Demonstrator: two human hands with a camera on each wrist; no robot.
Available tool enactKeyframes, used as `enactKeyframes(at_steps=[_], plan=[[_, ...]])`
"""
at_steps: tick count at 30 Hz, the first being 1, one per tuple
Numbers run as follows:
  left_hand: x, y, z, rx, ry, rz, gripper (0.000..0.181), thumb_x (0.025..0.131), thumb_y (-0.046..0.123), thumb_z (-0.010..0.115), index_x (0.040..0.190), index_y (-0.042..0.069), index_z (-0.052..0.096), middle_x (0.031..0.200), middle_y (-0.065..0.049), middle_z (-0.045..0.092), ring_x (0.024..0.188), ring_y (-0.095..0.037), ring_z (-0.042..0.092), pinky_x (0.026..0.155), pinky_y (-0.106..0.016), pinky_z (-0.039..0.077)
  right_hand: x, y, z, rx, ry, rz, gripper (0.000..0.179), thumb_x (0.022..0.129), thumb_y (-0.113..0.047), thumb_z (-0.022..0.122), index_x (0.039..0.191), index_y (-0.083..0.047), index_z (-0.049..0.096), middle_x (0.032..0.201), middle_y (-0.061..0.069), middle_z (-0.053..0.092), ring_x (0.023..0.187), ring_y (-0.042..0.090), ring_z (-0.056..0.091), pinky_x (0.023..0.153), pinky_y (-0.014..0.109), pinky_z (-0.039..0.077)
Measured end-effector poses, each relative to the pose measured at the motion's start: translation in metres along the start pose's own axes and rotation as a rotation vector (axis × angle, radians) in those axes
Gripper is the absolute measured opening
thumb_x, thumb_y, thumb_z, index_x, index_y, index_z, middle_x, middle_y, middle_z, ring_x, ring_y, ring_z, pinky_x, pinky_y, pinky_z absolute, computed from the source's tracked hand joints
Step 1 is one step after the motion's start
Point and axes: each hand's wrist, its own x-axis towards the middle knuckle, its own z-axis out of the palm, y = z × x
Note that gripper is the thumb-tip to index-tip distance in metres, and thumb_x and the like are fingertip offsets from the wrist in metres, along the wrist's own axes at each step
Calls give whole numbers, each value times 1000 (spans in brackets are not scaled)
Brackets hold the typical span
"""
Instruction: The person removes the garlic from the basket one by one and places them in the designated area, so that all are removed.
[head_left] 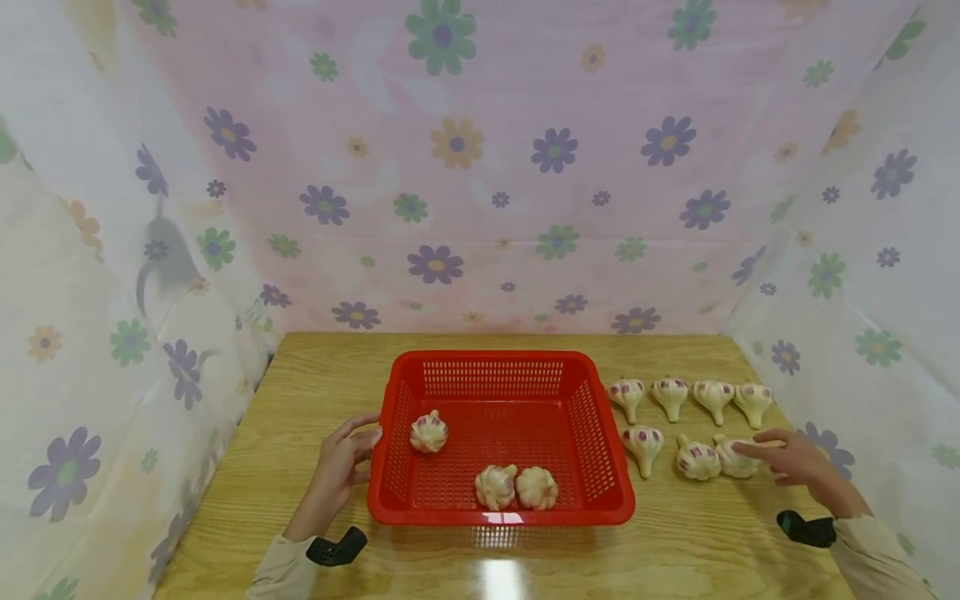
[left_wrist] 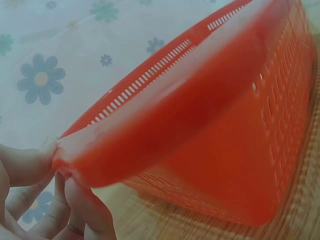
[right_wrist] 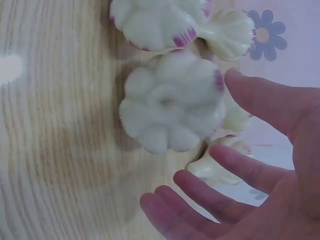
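A red plastic basket (head_left: 501,518) stands on the wooden table with three garlic bulbs inside, one garlic bulb (head_left: 428,433) at the left and two near the front wall. My left hand (head_left: 343,467) pinches the basket's left rim between thumb and fingers, as the left wrist view shows up close. To the right of the basket, my right hand (head_left: 798,467) hovers at the rightmost garlic bulb (head_left: 737,458) of the front row, its fingers spread. In the right wrist view that garlic bulb (right_wrist: 172,102) lies between thumb and fingers, not gripped.
Several garlic bulbs (head_left: 670,398) form a back row right of the basket. Two more, a garlic bulb (head_left: 642,448) and its neighbour (head_left: 697,460), lie in the front row. Flowered cloth (head_left: 480,208) hangs behind and at both sides of the wooden table (head_left: 315,375).
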Motion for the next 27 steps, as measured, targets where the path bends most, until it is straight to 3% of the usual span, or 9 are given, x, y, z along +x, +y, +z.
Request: enactKeyframes(at_steps=[3, 7, 14, 18, 21, 24, 27], plan=[[0, 0, 0, 9, 2, 6, 41, 86, 17, 66, 126, 10, 57, 90, -7, 66, 73, -20, 63, 56, -37, 55, -1, -5, -3, -51, 14, -53, 79, 96, -42, 50, 135, 20, 22, 131, 47, 26, 113, 57, 41, 81, 54, 48], [0, 0, 0, 13, 2, 11, 40, 87, 16, 65, 126, 9, 56, 90, -7, 66, 74, -20, 63, 59, -38, 55, -5, -13, -4, -100, 85, -152, 71, 96, -36, 53, 135, 18, 27, 129, 47, 32, 111, 57, 43, 78, 55, 49], [1, 1, 1, 7, 2, 11, 41, 86, 15, 66, 125, 9, 57, 90, -7, 66, 75, -20, 63, 60, -39, 55, -9, -26, -2, -94, 157, -307, 65, 95, -27, 58, 137, 13, 30, 128, 42, 37, 109, 52, 47, 78, 51, 50], [1, 1, 0, 16, 6, 8, 41, 86, 16, 66, 125, 9, 57, 92, -8, 65, 76, -21, 62, 60, -39, 55, -13, -40, -1, -107, 182, -400, 61, 93, -23, 61, 138, 9, 34, 130, 32, 42, 105, 15, 56, 74, 39, 53], [0, 0, 1, 20, 7, 9, 41, 86, 17, 66, 125, 9, 57, 94, -9, 65, 77, -21, 62, 62, -40, 55, -15, -51, 0, -93, 184, -462, 58, 93, -21, 62, 139, 4, 38, 131, 14, 47, 100, -11, 46, 74, 31, 52], [-1, 0, 1, 17, 3, 15, 41, 87, 17, 65, 126, 9, 56, 97, -10, 66, 78, -22, 62, 64, -42, 55, -16, -60, 3, -52, 165, -514, 55, 92, -18, 62, 139, 0, 39, 130, -3, 47, 101, -14, 44, 74, 28, 51], [-3, -1, 0, 7, -8, 23, 40, 87, 16, 64, 126, 8, 56, 100, -11, 66, 79, -23, 62, 65, -43, 55, -16, -69, 7, -17, 136, -558, 53, 93, -16, 62, 139, -1, 40, 130, -7, 46, 104, -11, 46, 75, 27, 51]])
